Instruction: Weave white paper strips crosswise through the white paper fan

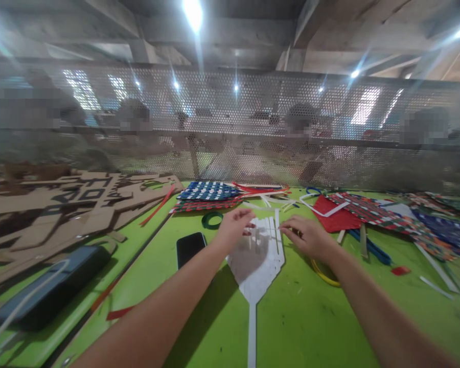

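Observation:
A white fan-shaped piece (pixel 256 276) with slits and narrow strips at its far end lies on the green table, its long handle pointing toward me. My left hand (pixel 235 227) is over its far left part, fingers curled; whatever they may hold is hidden. At its far right edge, my right hand (pixel 310 235) has thumb and forefinger pinched at a narrow white strip (pixel 277 220) that stands out past the other strips. A green tape roll (pixel 212 220) and a black phone (pixel 190 247) are left of my left hand. Partly behind my right forearm is a yellow ring (pixel 325 275).
Brown cardboard cutouts (pixel 76 204) are piled at the left, by a dark case (pixel 57 286) with a white cable. Blue-and-white woven fans (pixel 207 190) lie at the back. More checkered woven pieces (pixel 379 214) cover the right. A perforated metal screen (pixel 237 112) stands behind the table.

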Available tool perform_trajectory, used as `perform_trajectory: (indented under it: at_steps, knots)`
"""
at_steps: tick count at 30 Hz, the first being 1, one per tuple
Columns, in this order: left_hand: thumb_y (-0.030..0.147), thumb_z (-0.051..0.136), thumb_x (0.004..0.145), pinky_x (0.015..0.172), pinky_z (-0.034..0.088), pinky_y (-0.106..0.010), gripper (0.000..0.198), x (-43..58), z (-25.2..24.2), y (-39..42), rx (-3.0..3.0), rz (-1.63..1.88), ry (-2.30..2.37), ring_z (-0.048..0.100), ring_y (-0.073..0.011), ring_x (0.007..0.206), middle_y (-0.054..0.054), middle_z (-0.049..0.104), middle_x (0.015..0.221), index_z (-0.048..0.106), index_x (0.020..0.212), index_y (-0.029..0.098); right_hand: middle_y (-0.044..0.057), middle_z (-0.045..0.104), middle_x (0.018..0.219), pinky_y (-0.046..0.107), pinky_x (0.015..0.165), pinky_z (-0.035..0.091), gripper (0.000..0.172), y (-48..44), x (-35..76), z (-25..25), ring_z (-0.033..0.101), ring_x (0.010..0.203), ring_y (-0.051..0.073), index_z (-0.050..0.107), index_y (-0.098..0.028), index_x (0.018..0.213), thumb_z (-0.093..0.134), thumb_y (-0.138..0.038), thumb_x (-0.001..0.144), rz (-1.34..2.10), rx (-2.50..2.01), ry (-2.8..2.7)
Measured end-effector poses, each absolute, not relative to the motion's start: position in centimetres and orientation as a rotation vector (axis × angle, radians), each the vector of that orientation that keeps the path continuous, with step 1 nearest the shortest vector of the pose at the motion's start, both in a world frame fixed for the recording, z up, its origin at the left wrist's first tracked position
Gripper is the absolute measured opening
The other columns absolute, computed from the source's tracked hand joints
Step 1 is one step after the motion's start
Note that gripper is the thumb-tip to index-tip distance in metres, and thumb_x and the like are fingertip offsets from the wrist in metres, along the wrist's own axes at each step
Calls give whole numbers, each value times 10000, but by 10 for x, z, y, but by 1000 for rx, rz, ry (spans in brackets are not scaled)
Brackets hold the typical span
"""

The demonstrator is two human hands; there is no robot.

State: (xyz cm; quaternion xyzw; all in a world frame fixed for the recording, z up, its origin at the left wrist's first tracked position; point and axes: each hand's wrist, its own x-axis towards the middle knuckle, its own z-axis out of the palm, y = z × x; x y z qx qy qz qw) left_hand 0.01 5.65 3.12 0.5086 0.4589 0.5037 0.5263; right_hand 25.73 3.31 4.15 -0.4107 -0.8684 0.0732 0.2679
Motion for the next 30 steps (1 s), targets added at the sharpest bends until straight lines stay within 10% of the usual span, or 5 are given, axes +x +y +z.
perform_trajectory:
  at_steps: [10,20,30]
  knots:
    - [324,710,881,637,458,-295,165,4,21,54,1766,1131,1176,630,-189,692,-48,770,783,805,853,191,102,757,979,391,816,548,268,38,259,44,702,915,261,734,-217,1020,524,-381,1049,-146,-1118,-1959]
    - [174,638,903,834,525,-347,215,18,31,22,2273,1291,892,678,-208,895,-83,741,1006,741,1087,213,91,780,1209,634,1192,242,356,7,223,57,621,1236,345,734,-270,1250,600,-486,1002,-273,-1116,-2243]
    - [401,685,936,624,452,-261,203,19,34,16,2090,1064,862,574,-142,664,11,640,768,591,979,226,75,707,869,323,719,459,249,14,234,59,620,802,210,715,-198,940,575,-392,1008,275,-1057,-2366]
